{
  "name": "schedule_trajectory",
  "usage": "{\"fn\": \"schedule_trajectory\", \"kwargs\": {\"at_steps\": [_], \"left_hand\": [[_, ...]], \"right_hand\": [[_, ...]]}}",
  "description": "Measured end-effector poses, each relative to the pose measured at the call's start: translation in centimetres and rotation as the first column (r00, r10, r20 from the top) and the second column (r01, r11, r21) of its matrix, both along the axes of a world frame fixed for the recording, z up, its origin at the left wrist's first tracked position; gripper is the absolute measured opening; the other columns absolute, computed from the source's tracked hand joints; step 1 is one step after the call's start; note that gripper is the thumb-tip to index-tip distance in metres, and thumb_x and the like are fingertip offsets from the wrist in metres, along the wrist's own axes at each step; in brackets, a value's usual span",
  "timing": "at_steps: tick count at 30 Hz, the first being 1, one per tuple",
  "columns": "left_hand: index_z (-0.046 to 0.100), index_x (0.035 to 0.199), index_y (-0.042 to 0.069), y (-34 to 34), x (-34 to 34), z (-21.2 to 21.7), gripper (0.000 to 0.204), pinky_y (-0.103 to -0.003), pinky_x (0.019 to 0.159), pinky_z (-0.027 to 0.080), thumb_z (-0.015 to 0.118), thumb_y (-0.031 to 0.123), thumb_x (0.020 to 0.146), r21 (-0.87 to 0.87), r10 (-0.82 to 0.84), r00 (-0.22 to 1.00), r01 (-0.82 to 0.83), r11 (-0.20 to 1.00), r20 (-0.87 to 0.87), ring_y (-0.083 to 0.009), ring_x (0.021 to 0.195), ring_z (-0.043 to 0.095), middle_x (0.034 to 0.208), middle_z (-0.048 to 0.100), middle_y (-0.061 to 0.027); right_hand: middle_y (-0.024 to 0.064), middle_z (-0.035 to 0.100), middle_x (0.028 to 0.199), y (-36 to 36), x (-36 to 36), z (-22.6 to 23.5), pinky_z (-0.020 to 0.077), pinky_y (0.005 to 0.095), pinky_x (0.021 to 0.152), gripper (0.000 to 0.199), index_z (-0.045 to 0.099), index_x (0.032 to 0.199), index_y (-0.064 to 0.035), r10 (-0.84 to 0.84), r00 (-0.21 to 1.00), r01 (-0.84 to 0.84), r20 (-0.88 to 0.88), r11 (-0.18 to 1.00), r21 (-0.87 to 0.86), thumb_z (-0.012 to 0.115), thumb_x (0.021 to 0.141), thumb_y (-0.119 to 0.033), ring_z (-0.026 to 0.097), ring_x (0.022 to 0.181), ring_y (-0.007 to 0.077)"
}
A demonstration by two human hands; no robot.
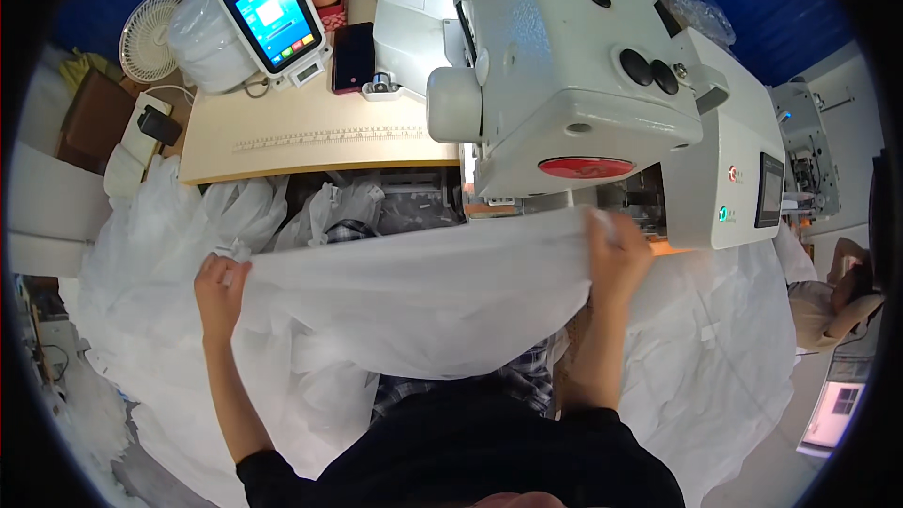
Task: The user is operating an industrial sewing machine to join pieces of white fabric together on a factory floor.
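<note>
A long piece of thin white fabric is stretched between my two hands in front of my body, its upper edge pulled nearly straight. My left hand pinches the edge at the left end, with a small bunch of fabric poking out above the fingers. At the other end my right hand is closed on the fabric, just under the head of a white industrial sewing machine. Below the edge the cloth hangs in a loose curve over my lap.
A wooden worktable with a printed ruler carries a lit touchscreen panel and a dark phone. A white fan stands at far left. Heaps of white fabric lie on both sides. Another person sits at far right.
</note>
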State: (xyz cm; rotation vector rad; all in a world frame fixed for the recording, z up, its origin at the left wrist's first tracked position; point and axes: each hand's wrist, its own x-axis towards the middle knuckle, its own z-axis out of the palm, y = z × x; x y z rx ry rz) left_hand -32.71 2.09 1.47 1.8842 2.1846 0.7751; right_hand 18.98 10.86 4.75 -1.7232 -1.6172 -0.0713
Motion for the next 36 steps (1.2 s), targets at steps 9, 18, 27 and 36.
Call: {"fn": "schedule_trajectory", "kwargs": {"at_steps": [9, 18, 27, 36], "left_hand": [[0.054, 0.068, 0.003, 4.8, 5.7, 3.4, 0.016, -0.027, 0.057, 0.033, 0.066, 0.007, 0.078, -0.227, 0.111, 0.715, 0.068, 0.971, 0.69, -0.0094, 0.063, 0.041, 0.066, 0.047, 0.0013], [0.06, 0.08, 0.002, -0.9, 2.7, 2.1, 0.011, -0.027, 0.066, 0.04, 0.068, 0.002, 0.071, 0.071, -0.101, 0.961, 0.123, 0.99, -0.256, -0.0127, 0.074, 0.053, 0.077, 0.059, -0.0024], [0.062, 0.075, 0.003, -4.0, -5.9, -0.7, 0.01, -0.03, 0.066, 0.039, 0.067, 0.004, 0.067, -0.209, 0.25, 0.301, -0.164, 0.964, 0.92, -0.0196, 0.071, 0.05, 0.073, 0.058, -0.006], [0.063, 0.081, 0.002, -11.3, -4.5, 7.2, 0.011, -0.034, 0.083, 0.038, 0.064, -0.004, 0.072, -0.247, 0.088, 0.962, -0.022, 0.969, 0.258, -0.0201, 0.074, 0.052, 0.077, 0.058, -0.0069]], "right_hand": [[0.0158, 0.055, 0.068, 3.9, 3.8, 0.4, 0.0421, 0.0385, 0.058, 0.025, 0.06, 0.089, 0.0012, -0.199, 0.926, 0.254, 0.321, 0.957, -0.138, 0.058, 0.086, -0.023, 0.053, 0.061, 0.0317], [0.0178, 0.052, 0.113, 0.1, -4.4, 4.1, 0.036, 0.04, 0.095, 0.031, 0.05, 0.109, -0.0004, 0.27, 0.953, -0.232, -0.138, 0.942, 0.241, 0.056, 0.084, -0.016, 0.05, 0.105, 0.0326], [0.0203, 0.06, 0.088, -7.6, -15.0, 13.2, 0.0444, 0.0339, 0.073, 0.036, 0.041, 0.11, 0.0016, 0.058, -0.762, -0.58, -0.644, 0.38, 0.721, 0.045, 0.095, -0.031, 0.059, 0.077, 0.0268], [0.0163, 0.061, 0.101, -1.2, -7.0, 5.3, 0.0442, 0.0316, 0.083, 0.021, 0.055, 0.097, -0.0011, 0.4, 0.896, -0.419, -0.195, 0.906, -0.065, 0.057, 0.085, -0.018, 0.057, 0.093, 0.0275]]}}
